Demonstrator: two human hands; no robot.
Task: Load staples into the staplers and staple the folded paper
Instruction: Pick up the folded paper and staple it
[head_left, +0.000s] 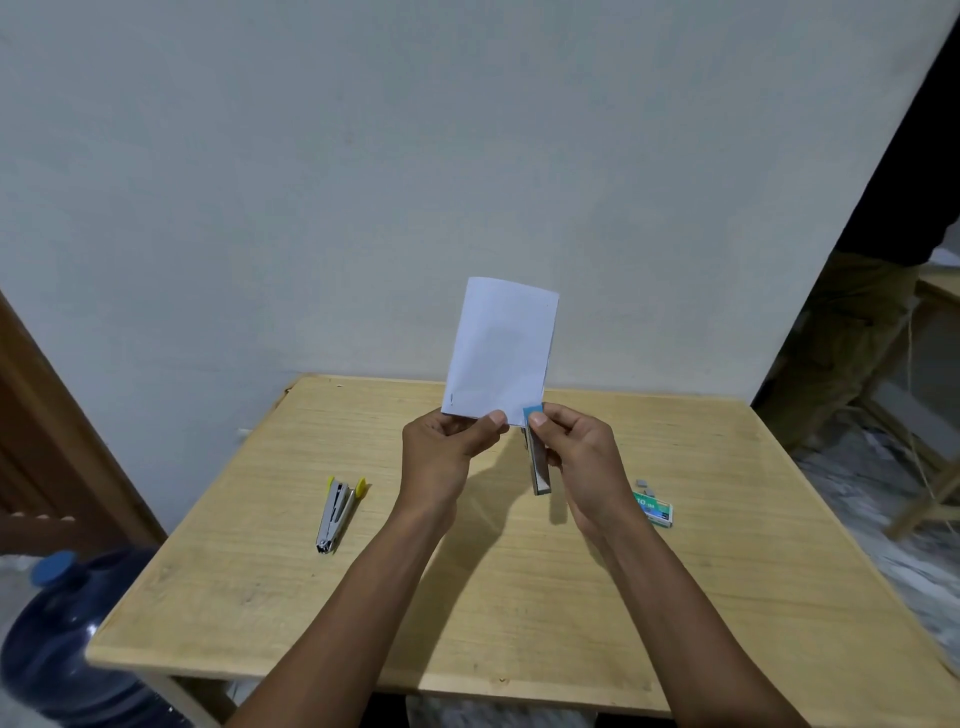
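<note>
My left hand pinches the bottom edge of a folded white paper and holds it upright above the wooden table. A small staple mark shows near the paper's lower left corner. My right hand grips a blue-and-metal stapler, whose blue tip sits at the paper's lower right corner. A second stapler with yellow ends lies open on the table to the left. A green staple box lies on the right, with loose staple strips beside it.
A blue water jug stands on the floor at the lower left, beside the table. A grey wall rises right behind the table. A person's legs and wooden furniture are at the right.
</note>
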